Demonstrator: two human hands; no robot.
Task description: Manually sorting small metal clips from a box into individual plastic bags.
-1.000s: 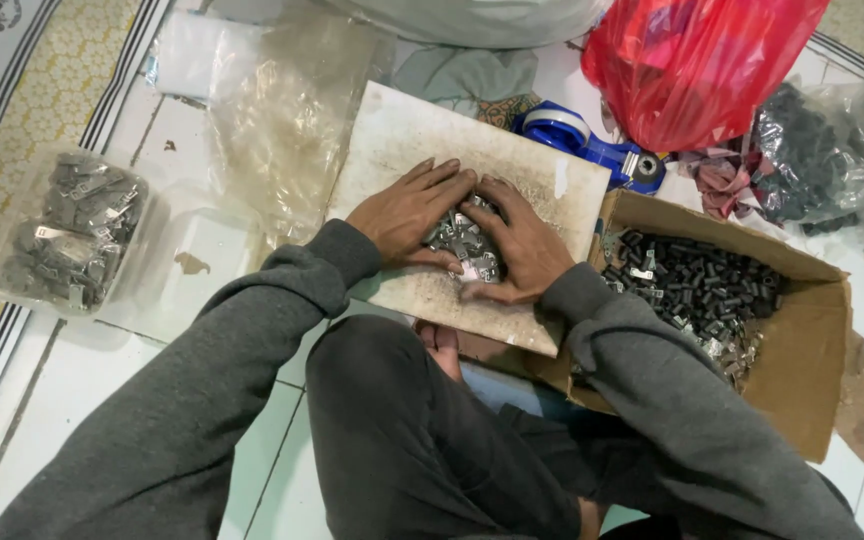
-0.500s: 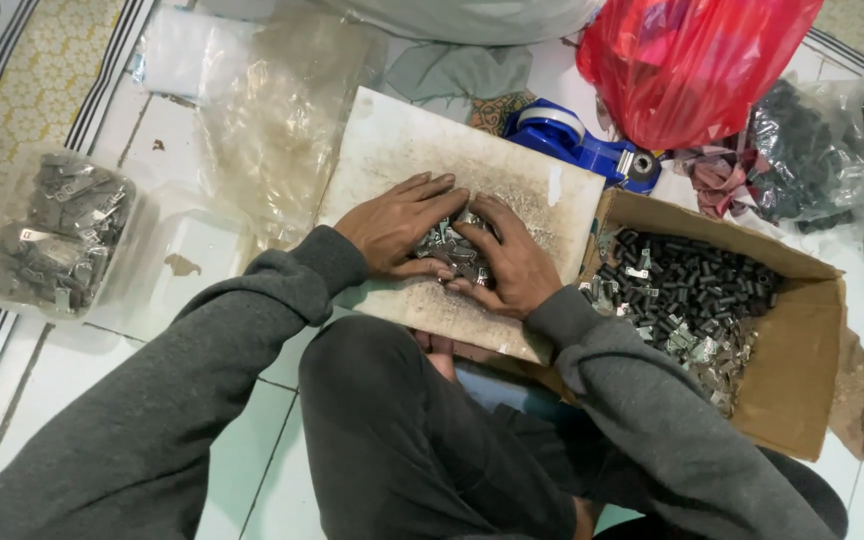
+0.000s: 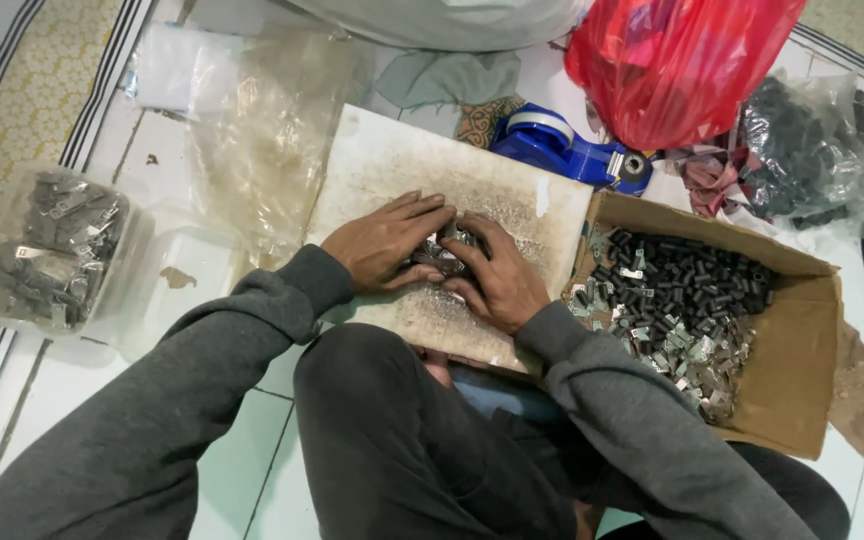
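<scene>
Both hands, left hand (image 3: 384, 243) and right hand (image 3: 497, 280), have fingers curled around the small metal parts (image 3: 444, 254) on the white board (image 3: 392, 165), so I'd keep that pile corralled tight.

On the worn white board (image 3: 382, 165), the left hand (image 3: 384, 243) and the right hand (image 3: 497, 282) cup a small pile of metal clips (image 3: 444, 254) between them. Right of the board stands an open cardboard box (image 3: 802, 340) of dark and silvery metal parts. Behind the board lies a blue tape dispenser (image 3: 567, 150). Well left of the board sits a clear bag of metal pieces (image 3: 52, 245).
</scene>
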